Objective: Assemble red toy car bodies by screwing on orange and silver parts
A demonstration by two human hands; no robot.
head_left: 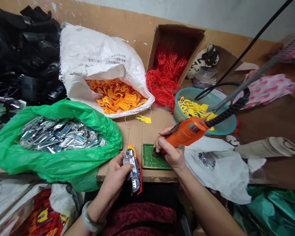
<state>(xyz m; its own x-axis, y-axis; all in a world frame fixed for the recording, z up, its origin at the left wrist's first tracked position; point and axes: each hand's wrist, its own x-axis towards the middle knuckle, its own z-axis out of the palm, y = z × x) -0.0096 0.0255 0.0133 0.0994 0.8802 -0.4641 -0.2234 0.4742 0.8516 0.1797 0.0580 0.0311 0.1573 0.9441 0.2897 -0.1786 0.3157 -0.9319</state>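
Observation:
My left hand (118, 173) is closed on a small toy vehicle assembly (132, 170) with grey and silver parts, an orange end and a red frame along its right side. It is held upright by the table's front edge. My right hand (170, 150) grips an orange electric screwdriver (186, 132), a black cable and a coiled spring running up from its rear. The tool's tip points down-left over a green perforated tray (149, 160), which holds small dark bits, probably screws. My fingers hide the tip, so I cannot tell whether it touches anything.
A green bag (95, 160) of silver parts lies left. Behind are a white sack (95, 49) of orange parts and a cardboard box (199, 36) with red frames. A teal bowl (229, 123) holds yellow pieces. Black parts (27, 59) heap far left; a white bag (226, 177) lies right.

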